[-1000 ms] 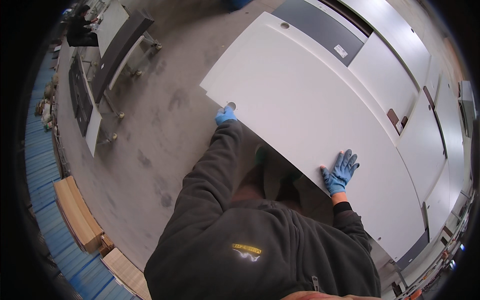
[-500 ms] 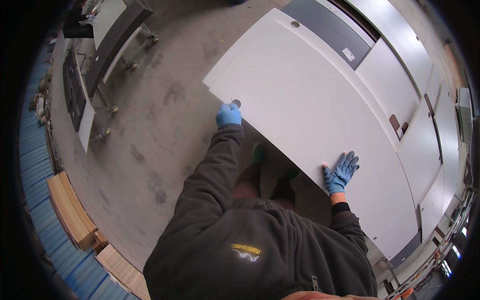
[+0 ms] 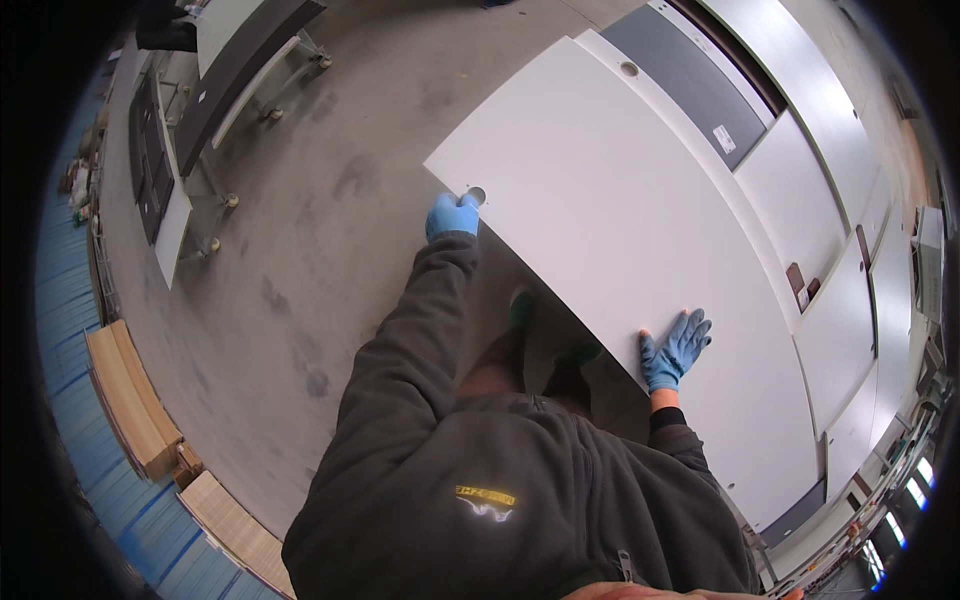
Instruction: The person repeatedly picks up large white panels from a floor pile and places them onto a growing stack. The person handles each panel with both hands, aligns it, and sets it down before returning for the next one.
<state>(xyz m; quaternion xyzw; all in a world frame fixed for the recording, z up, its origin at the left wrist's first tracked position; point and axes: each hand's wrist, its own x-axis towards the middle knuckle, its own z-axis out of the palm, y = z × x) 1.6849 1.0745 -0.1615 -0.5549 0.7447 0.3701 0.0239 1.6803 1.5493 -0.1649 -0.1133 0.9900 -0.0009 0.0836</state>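
A large white panel lies before me on a stack, its near edge running diagonally from upper left to lower right. My left hand, in a blue glove, is closed on that near edge beside a round cut-out; the fingers under the panel are hidden. Further right, my right hand rests flat on the panel's top close to the same edge. Its blue glove leaves some fingertips bare, and the fingers are spread. Another white panel with a round hole shows along the far side, beneath the top one.
A dark grey panel with a white label and further white panels lie beyond. At the left stands a wheeled rack with dark boards and a person behind it. Wood-coloured boards lie at lower left.
The top white panel has slid toward me and turned slightly, exposing more of the panel beneath at its far side. Both hands have stayed on it; my view has shifted slightly.
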